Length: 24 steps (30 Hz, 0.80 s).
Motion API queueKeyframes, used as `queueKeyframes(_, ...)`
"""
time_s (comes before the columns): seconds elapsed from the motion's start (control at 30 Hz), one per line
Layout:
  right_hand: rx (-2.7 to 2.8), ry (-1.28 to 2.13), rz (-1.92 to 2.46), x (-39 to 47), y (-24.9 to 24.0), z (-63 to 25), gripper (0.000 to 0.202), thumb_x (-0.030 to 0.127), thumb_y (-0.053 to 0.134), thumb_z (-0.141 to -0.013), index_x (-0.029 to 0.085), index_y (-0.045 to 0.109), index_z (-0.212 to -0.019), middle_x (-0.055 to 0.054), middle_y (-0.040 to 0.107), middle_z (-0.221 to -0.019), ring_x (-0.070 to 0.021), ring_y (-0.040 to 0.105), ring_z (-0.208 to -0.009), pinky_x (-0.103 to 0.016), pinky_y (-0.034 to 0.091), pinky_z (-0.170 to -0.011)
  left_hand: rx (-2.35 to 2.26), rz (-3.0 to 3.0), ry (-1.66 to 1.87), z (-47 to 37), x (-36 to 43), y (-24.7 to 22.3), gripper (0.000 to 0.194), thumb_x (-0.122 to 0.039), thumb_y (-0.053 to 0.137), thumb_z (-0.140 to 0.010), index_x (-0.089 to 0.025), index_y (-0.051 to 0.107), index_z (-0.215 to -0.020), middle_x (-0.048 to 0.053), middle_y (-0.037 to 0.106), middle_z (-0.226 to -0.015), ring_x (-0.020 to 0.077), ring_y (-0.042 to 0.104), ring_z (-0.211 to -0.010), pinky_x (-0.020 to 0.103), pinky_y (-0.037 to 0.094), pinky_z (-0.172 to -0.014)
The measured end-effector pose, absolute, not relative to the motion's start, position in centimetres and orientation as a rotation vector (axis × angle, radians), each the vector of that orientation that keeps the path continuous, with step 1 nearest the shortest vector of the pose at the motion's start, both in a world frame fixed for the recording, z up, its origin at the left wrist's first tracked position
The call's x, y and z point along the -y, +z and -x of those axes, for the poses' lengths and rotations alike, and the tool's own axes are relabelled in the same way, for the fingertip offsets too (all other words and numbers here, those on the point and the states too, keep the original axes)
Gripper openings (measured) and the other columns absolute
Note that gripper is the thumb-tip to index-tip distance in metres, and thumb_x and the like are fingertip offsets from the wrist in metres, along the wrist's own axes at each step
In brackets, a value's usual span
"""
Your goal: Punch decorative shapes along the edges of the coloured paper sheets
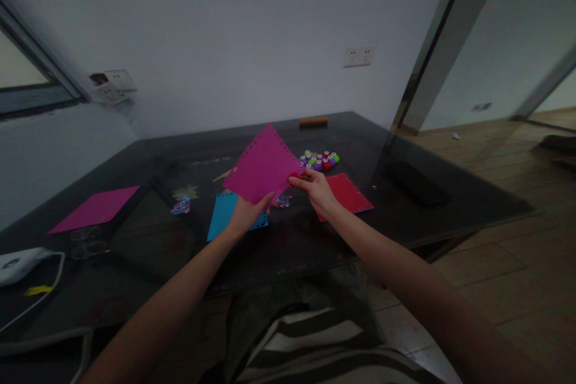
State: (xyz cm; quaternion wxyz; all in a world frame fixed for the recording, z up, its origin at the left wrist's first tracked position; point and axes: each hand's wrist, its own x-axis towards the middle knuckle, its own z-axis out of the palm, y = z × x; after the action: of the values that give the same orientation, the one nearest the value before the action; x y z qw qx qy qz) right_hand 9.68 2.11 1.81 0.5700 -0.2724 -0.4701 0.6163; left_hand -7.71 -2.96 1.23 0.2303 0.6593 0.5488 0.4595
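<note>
In front of me a pink sheet of paper [263, 165] is held up above the table, tilted with one corner upward; rows of small holes run along its edges. My left hand [249, 214] pinches its lower edge. At the sheet's right corner, my right hand [315, 187] is closed on a small red thing [295, 176] that looks like a paper punch; fingers partly hide it. Below lie a blue sheet [220, 216] with holes along its edges and a red sheet [346, 189] with a dotted edge. Behind the right hand sits a cluster of colourful small punches [320, 161].
Little piles of coloured paper bits [181, 206] lie on the dark table [360, 246]. Another pink sheet [96, 209] is at the left, near a white device with a cable [22, 265]. A long black object [416, 183] lies right; a brown roll [314, 122] lies at the back.
</note>
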Motion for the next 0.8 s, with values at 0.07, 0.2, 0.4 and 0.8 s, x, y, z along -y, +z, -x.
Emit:
queueKeyframes(0.07, 1.107, 1.429, 0.655, -2.07, 1.83, -9.68, 0.025, 0.025, 0.081, -0.049, 0.019, 0.066, -0.068, 0.001, 0.066, -0.069, -0.0131, 0.059, -0.065, -0.030, 0.046, -0.074, -1.518, -1.811, 1.254, 7.70, 2.96, 1.22, 0.027, -0.038, 0.055, -0.078, -0.020, 0.061, -0.060, 0.001, 0.060, -0.052, 0.0175, 0.058, -0.054, 0.030, 0.048, -0.069)
queueKeyframes(0.2, 1.111, 1.433, 0.655, -2.10, 1.78, -9.63, 0.026, 0.026, 0.081, -0.050, 0.019, 0.067, -0.071, 0.000, 0.067, -0.072, -0.0138, 0.060, -0.067, -0.031, 0.046, -0.076, -1.525, -1.801, 1.244, 7.73, 2.89, 1.18, 0.029, -0.040, 0.055, -0.078, -0.020, 0.062, -0.059, 0.001, 0.060, -0.052, 0.0185, 0.059, -0.056, 0.031, 0.048, -0.071)
queueKeyframes(0.4, 1.112, 1.444, 0.649, -2.28, 1.70, -9.47, 0.029, 0.028, 0.081, -0.050, 0.020, 0.068, -0.075, -0.001, 0.068, -0.076, -0.0150, 0.061, -0.073, -0.033, 0.047, -0.079, -1.494, -1.833, 1.215, 7.79, 2.94, 1.32, 0.031, -0.041, 0.052, -0.081, -0.020, 0.065, -0.062, 0.002, 0.062, -0.053, 0.0187, 0.060, -0.057, 0.033, 0.049, -0.074)
queueKeyframes(0.8, 1.088, 1.523, 0.624, -2.35, 1.71, -9.54, 0.030, 0.028, 0.083, -0.049, 0.019, 0.065, -0.071, 0.001, 0.066, -0.075, -0.0134, 0.061, -0.071, -0.032, 0.049, -0.077, -1.500, -1.787, 1.259, 7.78, 2.90, 1.70, 0.032, -0.044, 0.053, -0.080, -0.019, 0.065, -0.064, 0.003, 0.063, -0.055, 0.0194, 0.061, -0.059, 0.033, 0.050, -0.072)
